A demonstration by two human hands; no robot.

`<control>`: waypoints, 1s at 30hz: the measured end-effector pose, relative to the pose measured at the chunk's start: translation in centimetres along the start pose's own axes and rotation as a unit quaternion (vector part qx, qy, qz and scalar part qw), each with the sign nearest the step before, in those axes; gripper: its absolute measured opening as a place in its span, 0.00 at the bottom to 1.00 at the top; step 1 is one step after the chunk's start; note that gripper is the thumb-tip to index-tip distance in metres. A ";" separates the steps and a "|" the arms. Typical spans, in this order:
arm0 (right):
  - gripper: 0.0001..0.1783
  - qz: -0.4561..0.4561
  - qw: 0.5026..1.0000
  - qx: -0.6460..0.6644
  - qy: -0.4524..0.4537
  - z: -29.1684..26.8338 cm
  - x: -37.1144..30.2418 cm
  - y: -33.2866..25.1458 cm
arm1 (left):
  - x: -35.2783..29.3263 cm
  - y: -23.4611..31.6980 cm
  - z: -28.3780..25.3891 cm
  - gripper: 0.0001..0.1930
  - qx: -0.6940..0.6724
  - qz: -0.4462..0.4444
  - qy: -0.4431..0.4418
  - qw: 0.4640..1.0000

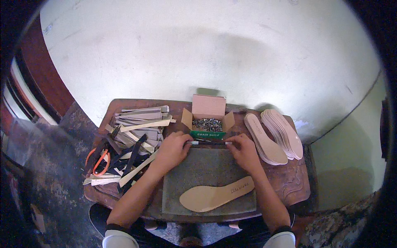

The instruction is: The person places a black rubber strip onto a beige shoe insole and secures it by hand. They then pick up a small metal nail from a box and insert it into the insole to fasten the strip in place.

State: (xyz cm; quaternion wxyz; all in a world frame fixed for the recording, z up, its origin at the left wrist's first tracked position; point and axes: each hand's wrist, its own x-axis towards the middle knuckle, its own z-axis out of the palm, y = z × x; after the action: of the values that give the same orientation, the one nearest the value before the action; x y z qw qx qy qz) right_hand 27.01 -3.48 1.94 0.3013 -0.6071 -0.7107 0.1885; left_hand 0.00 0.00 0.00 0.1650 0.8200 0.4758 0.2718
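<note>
A thin dark rod, pen-like with pale ends (210,143), lies level along the far edge of a grey mat (198,167). My left hand (177,144) pinches its left end between thumb and fingers, and my right hand (242,149) has the right end. Just beyond the rod stands a green cardboard box (198,134), flaps up, full of small metal nails (208,124). On the mat's near part a single tan insole (206,197) lies flat, its heel end pointing right, below my right forearm.
Left on the wooden table (111,108) is a heap of grey, cream and black strips (142,124), with orange-handled scissors (101,167) among them. Two stacks of insoles, a nearer stack (266,142) and a farther stack (285,134), sit at right. A pale wall (165,58) rises behind.
</note>
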 end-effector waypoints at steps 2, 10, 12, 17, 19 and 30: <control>0.12 0.005 1.000 -0.012 -0.004 1.4 0.2 0.2 | 0.1 -0.1 0.0 0.09 0.034 0.002 0.031 0.999; 0.12 -0.005 0.999 -0.033 -0.012 1.5 1.6 3.2 | 1.4 -0.8 1.5 0.08 0.019 -0.049 -0.007 0.999; 0.11 0.002 0.999 -0.030 -0.025 0.9 1.6 2.2 | 1.3 -0.6 1.2 0.08 0.018 -0.052 -0.006 0.998; 0.11 -0.032 0.997 -0.075 -0.010 1.1 1.9 1.6 | -0.8 -0.9 0.3 0.08 -0.005 -0.024 0.043 0.999; 0.12 -0.057 0.996 -0.068 0.002 1.3 1.7 2.2 | -2.3 0.3 -1.0 0.09 0.007 -0.018 0.076 0.997; 0.11 -0.142 0.988 0.035 -0.046 2.7 -0.2 -9.2 | -12.2 0.2 -13.0 0.08 -0.057 -0.126 0.152 0.979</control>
State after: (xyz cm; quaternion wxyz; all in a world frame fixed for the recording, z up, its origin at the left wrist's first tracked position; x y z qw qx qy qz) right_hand 18.34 -5.17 5.70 0.3126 -0.4795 -0.7962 0.1962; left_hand -12.56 -10.58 7.00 0.1698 0.6921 0.5785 0.3969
